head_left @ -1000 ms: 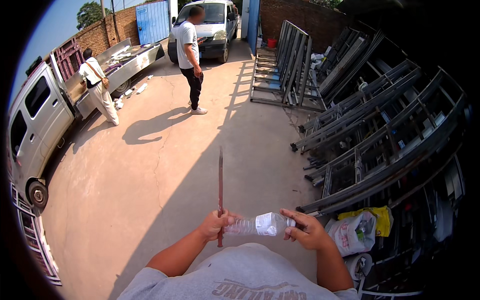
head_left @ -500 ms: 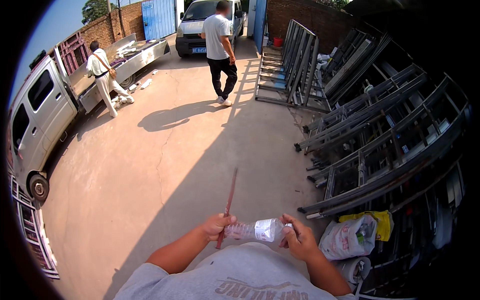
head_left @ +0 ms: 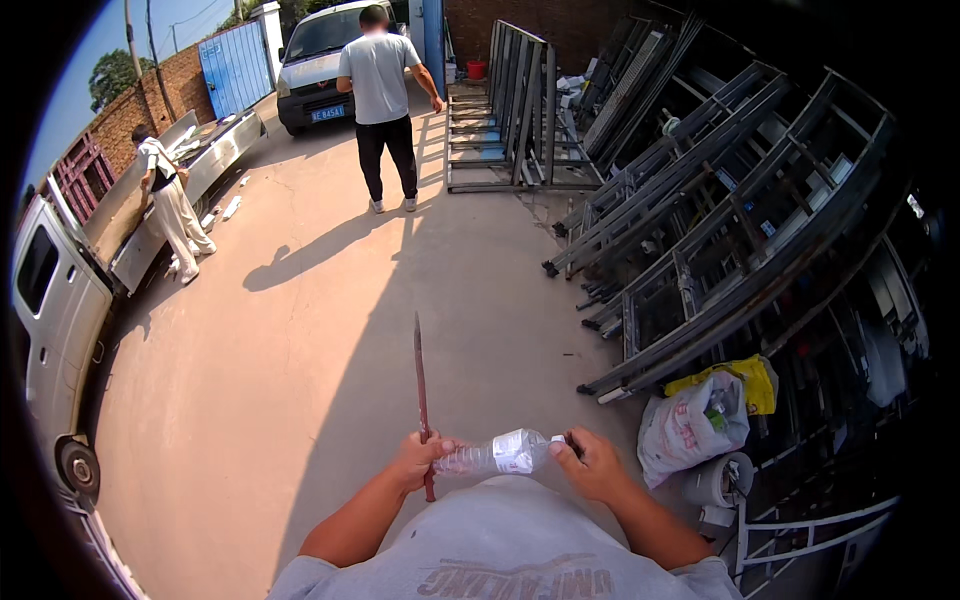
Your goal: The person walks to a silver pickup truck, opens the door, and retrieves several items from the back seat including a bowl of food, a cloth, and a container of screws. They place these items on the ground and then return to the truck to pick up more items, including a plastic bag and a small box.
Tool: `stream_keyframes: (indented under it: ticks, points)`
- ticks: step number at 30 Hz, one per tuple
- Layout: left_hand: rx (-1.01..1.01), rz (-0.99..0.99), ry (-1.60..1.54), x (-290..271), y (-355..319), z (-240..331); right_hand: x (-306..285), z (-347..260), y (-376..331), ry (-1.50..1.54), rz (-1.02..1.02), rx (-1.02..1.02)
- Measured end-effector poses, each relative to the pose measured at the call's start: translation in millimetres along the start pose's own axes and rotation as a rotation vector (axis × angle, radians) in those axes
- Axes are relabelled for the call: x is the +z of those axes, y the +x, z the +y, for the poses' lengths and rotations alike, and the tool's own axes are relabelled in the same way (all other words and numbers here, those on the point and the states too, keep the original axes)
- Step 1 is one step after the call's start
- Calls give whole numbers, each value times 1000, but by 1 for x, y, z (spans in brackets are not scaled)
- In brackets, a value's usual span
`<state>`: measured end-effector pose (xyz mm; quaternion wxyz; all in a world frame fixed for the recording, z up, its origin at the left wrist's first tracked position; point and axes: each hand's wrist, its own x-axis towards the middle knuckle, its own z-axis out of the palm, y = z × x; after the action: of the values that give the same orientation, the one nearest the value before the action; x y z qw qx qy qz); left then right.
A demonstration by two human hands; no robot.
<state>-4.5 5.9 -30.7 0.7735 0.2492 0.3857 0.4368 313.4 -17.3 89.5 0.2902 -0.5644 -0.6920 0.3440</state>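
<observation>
A clear plastic bottle (head_left: 508, 452) with a white label lies sideways in front of my chest. My left hand (head_left: 418, 460) is closed around its base end and also grips a thin reddish-brown rod (head_left: 420, 380), which points away from me with its short end below the fist. At the neck end, my right hand (head_left: 592, 462) pinches the bottle's white cap (head_left: 557, 440) between thumb and fingers. Whether the cap is loose cannot be seen.
Metal frames (head_left: 740, 250) lean along the right side. Near my right lie a white sack (head_left: 690, 428), a yellow bag (head_left: 757, 382) and a bucket (head_left: 720, 484). A truck (head_left: 60, 290) stands left, a van (head_left: 325, 75) ahead. Two people (head_left: 385, 110) are farther off.
My view has turned right. The person ahead has stepped farther away, and the one by the truck has shifted along its side. The bottle stays between my hands, and the rod is more upright.
</observation>
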Motion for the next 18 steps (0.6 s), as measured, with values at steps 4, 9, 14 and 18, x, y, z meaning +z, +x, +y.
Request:
stream_keyframes:
  ticks: [4,9,14,18]
  points:
    - [138,118,237,8,-15,16,30,25,2,190,-66,288]
    - [179,-21,344,8,30,19,29,47,-2,587,-48,406]
    - [25,121,462,57,52,-22,3,112,-50,871,162,636]
    - [-129,199,568,21,74,-52,-30,240,-100,1006,769,953]
